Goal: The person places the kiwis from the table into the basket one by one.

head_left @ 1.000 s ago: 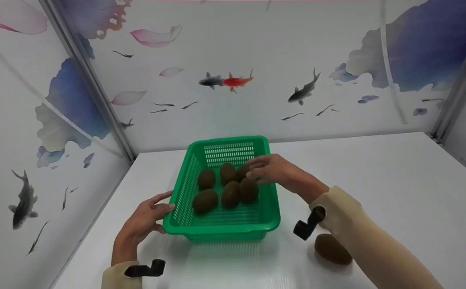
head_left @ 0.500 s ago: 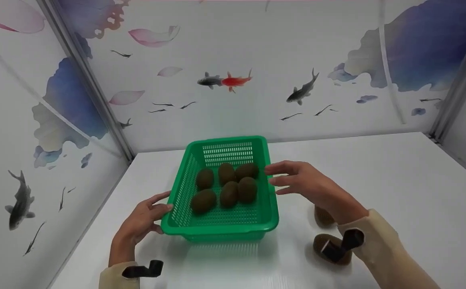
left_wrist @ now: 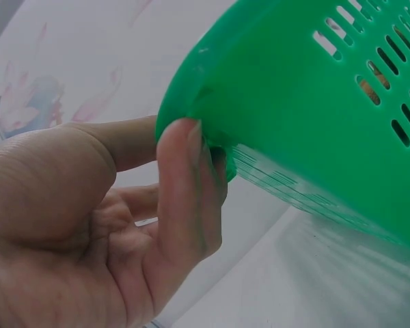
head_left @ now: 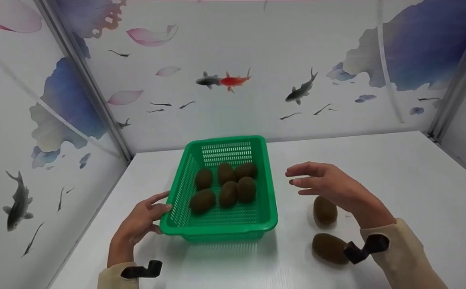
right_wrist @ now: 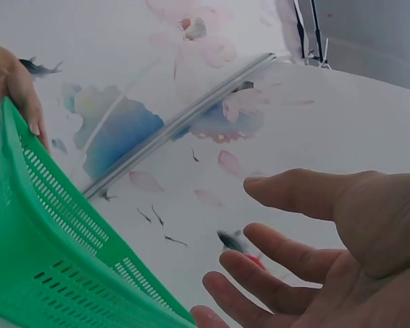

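Observation:
A green plastic basket (head_left: 225, 230) with slotted walls stands on the white table, holding several brown, fuzzy kiwifruits (head_left: 203, 201). My left hand (head_left: 142, 218) grips the basket's left rim; the left wrist view shows the thumb and fingers (left_wrist: 184, 184) pinching its edge. To the right of the basket my right hand (head_left: 329, 184) hovers above the table, fingers spread and nothing in them. Just below that hand lies one kiwifruit (head_left: 325, 212). Another kiwifruit (head_left: 329, 249) lies nearer me, partly covered by the black wrist camera.
The white table (head_left: 409, 172) reaches back to a wall (head_left: 233, 116) painted with fish and petals. A second painted wall (head_left: 0, 136) borders its left side. Black cameras (head_left: 365, 249) sit on both wrists.
My right hand has moved from over the kiwifruits in the basket out to the right, past the rim. The two loose kiwifruits are now more exposed. My left hand has kept its grip.

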`<state>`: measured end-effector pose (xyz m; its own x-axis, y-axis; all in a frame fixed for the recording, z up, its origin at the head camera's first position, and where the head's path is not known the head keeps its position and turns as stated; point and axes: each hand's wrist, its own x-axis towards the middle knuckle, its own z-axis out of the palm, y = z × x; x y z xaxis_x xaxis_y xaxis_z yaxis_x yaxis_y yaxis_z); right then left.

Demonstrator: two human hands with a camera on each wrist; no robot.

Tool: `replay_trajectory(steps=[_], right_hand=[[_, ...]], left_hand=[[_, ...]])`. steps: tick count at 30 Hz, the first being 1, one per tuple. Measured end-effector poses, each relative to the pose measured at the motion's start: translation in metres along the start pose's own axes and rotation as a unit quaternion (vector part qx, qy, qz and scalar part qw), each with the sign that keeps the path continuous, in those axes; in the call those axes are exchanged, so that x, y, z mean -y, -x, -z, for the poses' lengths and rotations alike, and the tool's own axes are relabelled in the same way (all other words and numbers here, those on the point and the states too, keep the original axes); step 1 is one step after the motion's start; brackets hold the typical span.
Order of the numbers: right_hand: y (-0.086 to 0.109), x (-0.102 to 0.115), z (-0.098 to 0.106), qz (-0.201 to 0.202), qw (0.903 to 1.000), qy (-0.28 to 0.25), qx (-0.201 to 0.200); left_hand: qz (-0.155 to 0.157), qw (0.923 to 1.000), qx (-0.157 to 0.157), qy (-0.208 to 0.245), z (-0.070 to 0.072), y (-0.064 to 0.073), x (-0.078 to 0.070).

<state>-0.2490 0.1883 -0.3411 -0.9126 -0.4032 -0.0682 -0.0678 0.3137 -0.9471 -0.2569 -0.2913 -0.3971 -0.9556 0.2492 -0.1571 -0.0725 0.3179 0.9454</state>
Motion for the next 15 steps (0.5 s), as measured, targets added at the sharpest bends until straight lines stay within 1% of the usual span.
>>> replay_trajectory(steps=[2,6,10,13,15], right_hand=[[0.001,-0.007,0.005,0.008,0.9999,0.006,-0.002],[0.002,-0.024,0.013,0.038,0.9989,0.027,-0.005],[0.003,-0.037,0.021,0.065,0.9970,0.043,-0.008],[0.005,-0.046,0.028,0.064,0.9964,0.051,-0.019],[0.006,-0.051,0.033,0.053,0.9969,0.051,-0.027]], left_hand=[[-0.001,1.0000,0.002,0.003,0.001,0.000,0.000],[-0.002,0.9999,0.011,0.009,0.002,0.001,0.000],[0.003,0.9999,0.008,0.011,0.003,0.002,0.000],[0.007,0.9999,0.006,0.013,0.002,0.001,0.000],[0.008,0.9999,0.007,0.013,0.001,0.000,-0.001]])
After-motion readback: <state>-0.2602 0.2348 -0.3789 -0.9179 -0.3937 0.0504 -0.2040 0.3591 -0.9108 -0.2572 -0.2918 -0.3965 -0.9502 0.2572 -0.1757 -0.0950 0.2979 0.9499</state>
